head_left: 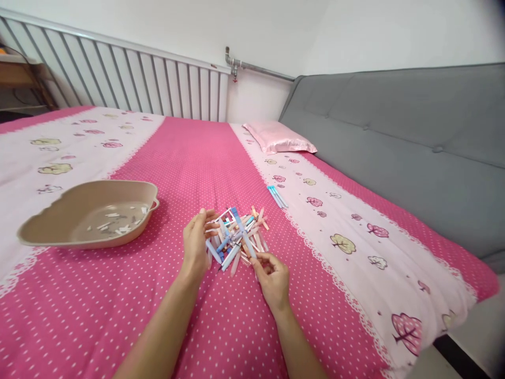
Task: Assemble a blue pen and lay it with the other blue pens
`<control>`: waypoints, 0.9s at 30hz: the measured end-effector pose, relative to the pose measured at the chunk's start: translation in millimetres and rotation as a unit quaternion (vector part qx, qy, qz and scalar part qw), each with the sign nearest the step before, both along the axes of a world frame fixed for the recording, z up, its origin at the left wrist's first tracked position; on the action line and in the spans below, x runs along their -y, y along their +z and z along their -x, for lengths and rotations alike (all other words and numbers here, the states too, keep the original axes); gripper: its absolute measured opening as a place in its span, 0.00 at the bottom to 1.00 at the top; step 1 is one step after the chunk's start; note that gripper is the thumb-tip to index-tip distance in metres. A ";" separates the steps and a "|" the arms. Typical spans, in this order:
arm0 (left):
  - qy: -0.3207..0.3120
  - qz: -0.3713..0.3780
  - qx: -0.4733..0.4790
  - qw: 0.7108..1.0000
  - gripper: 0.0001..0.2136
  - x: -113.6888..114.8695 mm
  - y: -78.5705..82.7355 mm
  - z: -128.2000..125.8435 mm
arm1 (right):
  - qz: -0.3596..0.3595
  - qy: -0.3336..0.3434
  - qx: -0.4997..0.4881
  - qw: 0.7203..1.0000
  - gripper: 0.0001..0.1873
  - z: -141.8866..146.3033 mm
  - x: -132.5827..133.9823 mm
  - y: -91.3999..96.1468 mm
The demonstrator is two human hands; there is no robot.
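Observation:
A heap of pens (231, 258) in blue, pink, orange and white lies jumbled on the pink dotted bedsheet (189, 158). My right hand (271, 276), at the heap's near right side, pinches the lower end of a blue pen (248, 243) between thumb and fingers. That pen slants up and to the left over the others. At the heap's left edge, my left hand (197, 237) has its fingers apart and curved towards the pens. I see nothing held in it. Beyond the heap to the right, several blue pens (277, 196) lie side by side.
On the left stands a beige plastic basin (55, 223) with small white pieces (124, 229) inside. A pink pillow (278, 138) lies near the grey padded headboard (394, 116). A white radiator (138, 79) and a metal pipe (260, 68) run along the wall.

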State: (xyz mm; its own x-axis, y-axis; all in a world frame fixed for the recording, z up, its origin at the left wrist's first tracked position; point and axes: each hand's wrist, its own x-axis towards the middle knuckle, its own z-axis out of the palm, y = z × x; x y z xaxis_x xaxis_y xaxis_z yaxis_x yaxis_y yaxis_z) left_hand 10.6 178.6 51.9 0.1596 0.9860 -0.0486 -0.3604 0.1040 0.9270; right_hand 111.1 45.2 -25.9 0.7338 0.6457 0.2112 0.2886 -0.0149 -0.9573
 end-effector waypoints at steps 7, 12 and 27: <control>0.072 -0.021 -0.041 0.996 0.15 -8.9 -8.5 0.3 | -0.017 -0.088 -0.057 0.994 0.18 -46.6 -2.1 6.3; 0.072 0.004 -0.060 0.996 0.15 -15.6 -16.7 -1.3 | 0.025 -0.159 0.013 0.987 0.21 -113.2 -15.6 9.8; 0.078 0.090 -0.053 0.992 0.12 -29.5 -32.5 10.0 | 0.244 -0.222 0.132 0.935 0.16 -237.7 -97.6 -6.4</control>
